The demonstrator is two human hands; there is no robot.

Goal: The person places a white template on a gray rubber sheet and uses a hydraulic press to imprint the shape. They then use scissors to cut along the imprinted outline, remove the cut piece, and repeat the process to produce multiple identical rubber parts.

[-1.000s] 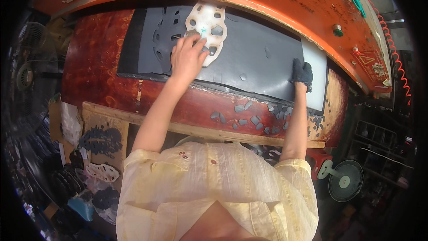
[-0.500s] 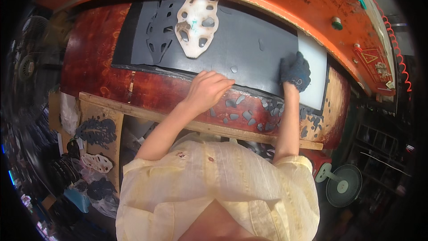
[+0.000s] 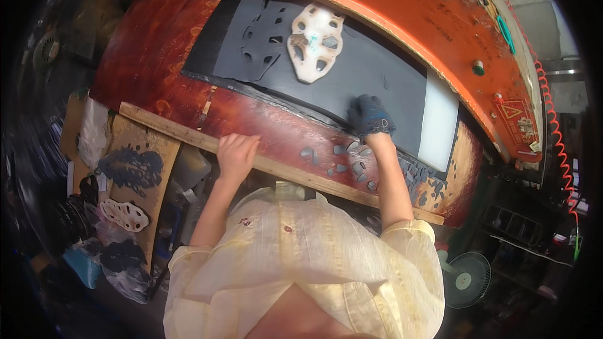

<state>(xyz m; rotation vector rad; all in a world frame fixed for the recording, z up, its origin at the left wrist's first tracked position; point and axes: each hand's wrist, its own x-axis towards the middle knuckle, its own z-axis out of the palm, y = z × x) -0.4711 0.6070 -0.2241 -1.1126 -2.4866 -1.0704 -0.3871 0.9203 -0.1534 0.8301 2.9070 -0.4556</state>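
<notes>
My left hand (image 3: 237,156) is bare and rests on the wooden rail (image 3: 282,169) along the table's front edge, fingers loosely extended and holding nothing visible. My right hand (image 3: 372,117), in a dark knitted glove, lies on the black sheet (image 3: 352,75) by its front edge, fingers spread and slightly blurred. What is beneath its palm is hidden. A white, mask-shaped plate with holes (image 3: 311,56) lies on the sheet further back. To its left shows a matching cut-out shape (image 3: 259,56) in the dark material.
Small grey offcuts (image 3: 358,166) litter the red table (image 3: 151,44) near my right forearm. An orange machine beam (image 3: 402,19) crosses behind the sheet, over a white board (image 3: 440,119). A lower board at left holds a black cut piece (image 3: 132,168). A fan (image 3: 465,279) stands at lower right.
My left hand has moved from the sheet's front edge back to the wooden rail. My right hand has slid left across the sheet, over where a small loose grey piece lay. The view has shifted.
</notes>
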